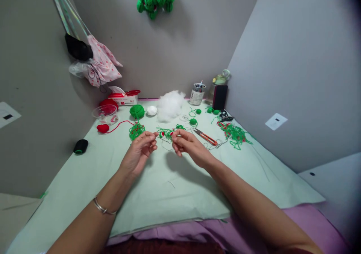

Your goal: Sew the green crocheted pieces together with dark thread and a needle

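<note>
My left hand (141, 150) and my right hand (188, 145) are raised over the middle of the table, fingertips facing each other. Both are closed in a pinch. A thin dark thread (163, 138) runs between the fingertips, and its ends are too small to make out. Just beyond the fingers lie small red, white and green crocheted pieces (161, 134), partly hidden by my right hand. Loose green yarn (137, 131) is heaped past my left hand. Orange-handled thread snips (206, 136) lie to the right of my right hand.
Behind stand a green yarn ball (137, 111), white stuffing (170, 105), a can of pens (197, 94) and a phone (220, 97). A clear plastic tub (108, 115) and black thread spool (81, 146) are left. Tangled yarn scraps (235, 134) lie right.
</note>
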`<state>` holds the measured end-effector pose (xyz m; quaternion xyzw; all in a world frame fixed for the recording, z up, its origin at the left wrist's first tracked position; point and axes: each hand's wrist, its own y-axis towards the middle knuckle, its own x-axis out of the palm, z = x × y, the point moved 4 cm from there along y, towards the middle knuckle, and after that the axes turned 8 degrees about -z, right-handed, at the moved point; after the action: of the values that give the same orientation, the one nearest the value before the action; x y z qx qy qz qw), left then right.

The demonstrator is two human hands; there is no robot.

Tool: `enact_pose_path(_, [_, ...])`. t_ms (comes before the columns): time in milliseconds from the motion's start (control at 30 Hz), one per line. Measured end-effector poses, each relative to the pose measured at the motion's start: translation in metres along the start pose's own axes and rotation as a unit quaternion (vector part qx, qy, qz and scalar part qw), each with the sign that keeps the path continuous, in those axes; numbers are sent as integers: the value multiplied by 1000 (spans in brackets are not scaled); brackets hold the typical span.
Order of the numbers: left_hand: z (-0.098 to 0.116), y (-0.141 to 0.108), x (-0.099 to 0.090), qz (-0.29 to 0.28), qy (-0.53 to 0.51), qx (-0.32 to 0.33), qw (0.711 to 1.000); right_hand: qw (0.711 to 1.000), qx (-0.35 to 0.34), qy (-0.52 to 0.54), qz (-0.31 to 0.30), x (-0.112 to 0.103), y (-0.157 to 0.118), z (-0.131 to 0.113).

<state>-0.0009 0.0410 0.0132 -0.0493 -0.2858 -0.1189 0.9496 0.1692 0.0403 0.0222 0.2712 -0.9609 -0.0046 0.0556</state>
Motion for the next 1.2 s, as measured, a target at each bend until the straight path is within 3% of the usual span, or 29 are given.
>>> enact_pose_path(233, [-8,-2,3,-76,111,-25,991,991,-64,-89,72,-15,-4,-10])
enact_pose_path(433, [-10,-1,6,-60,272,10,960,977,-88,-153,118,-20,-7,-19])
enact_pose_path(567, [-13,1,3,-79,270,-14,960,970,-114,-152,149,-28,-9,-24])
enact_pose_path(700, [-9,2,-3,-31,243,40,969,971,-105,-171,131,-27,-10,-23])
enact_pose_path(833, [-8,-1,1,7,251,89,964,955,-105,-262,90,-15,-11,-20])
enact_pose_path(1067, [-31,-4,25,-124,210,19,970,939,-114,-317,71,-2,-10,-11])
enact_pose_path(1200, [-38,-4,24,-154,206,-30,966,939,-123,-311,82,-9,-11,-15])
